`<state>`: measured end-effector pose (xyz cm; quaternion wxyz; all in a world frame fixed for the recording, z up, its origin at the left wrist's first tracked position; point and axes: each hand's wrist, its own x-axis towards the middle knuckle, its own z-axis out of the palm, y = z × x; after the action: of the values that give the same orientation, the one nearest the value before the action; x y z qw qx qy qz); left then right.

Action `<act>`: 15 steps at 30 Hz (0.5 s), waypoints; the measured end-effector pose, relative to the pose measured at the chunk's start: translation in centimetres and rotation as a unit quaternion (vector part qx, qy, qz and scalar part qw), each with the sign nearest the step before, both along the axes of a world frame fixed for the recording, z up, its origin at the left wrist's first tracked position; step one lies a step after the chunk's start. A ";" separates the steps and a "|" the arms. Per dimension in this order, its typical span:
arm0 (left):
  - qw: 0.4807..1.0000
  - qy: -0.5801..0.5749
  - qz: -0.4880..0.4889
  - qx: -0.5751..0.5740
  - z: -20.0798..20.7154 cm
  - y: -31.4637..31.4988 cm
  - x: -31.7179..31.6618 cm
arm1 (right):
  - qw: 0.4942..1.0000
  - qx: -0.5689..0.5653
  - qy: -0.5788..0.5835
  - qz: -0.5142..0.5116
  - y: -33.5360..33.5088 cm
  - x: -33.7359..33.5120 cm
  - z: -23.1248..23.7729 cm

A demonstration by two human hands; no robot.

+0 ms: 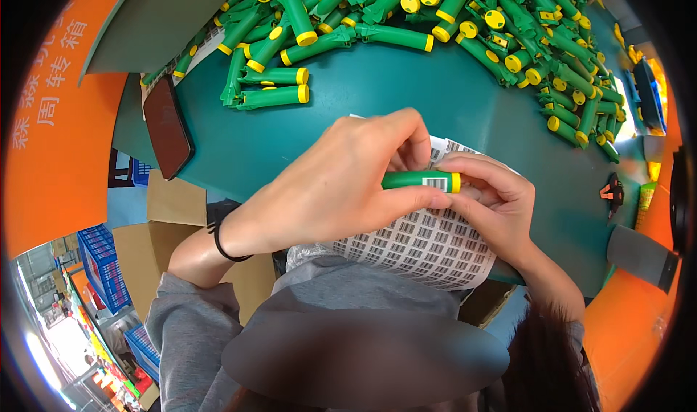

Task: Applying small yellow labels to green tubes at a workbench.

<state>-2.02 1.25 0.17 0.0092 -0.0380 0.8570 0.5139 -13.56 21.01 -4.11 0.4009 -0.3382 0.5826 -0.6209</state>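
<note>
Between my two hands is a green plastic tube (404,180) with a yellow end, held sideways over the table. A small white barcode label (435,183) sits on the tube near that yellow end. My left hand (330,176) is closed round the tube from the left, its thumb touching the label's lower edge. Curled about the yellow end are the fingers of my right hand (501,198), closed on the same tube. Below both hands lies a sheet of barcode labels (428,249), curving over the table's near edge toward my lap.
A large heap of green tubes with yellow ends (501,31) covers the far table (348,85). A flat dark-red object (168,129) lies at the left edge. An open cardboard box (174,201) stands lower left. At right are a black-and-red tool (612,193) and a grey cylinder (641,258).
</note>
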 end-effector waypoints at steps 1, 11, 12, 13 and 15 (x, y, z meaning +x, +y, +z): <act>1.000 0.012 -0.001 0.024 -0.3 0.1 0.1 | 1.000 -0.018 0.009 -0.008 0.0 0.0 0.0; 0.985 -0.047 -0.014 0.164 -0.5 1.0 -0.4 | 0.987 -0.094 0.111 -0.067 0.2 -0.1 -1.3; 0.992 0.047 -0.020 0.116 -1.2 1.3 -0.2 | 0.986 -0.101 0.119 -0.065 0.1 -0.2 -0.7; 0.991 0.075 -0.009 0.113 -1.5 1.5 -0.1 | 0.978 -0.075 0.182 -0.067 -0.1 -0.4 0.1; 0.997 0.061 0.024 0.037 0.6 -0.1 0.3 | 0.946 -0.003 0.307 -0.106 0.0 -0.7 1.2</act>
<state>-1.70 1.12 0.77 -0.0542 -0.0263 0.8354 0.5463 -14.27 21.05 -2.93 0.1334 -0.4504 0.7080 -0.5273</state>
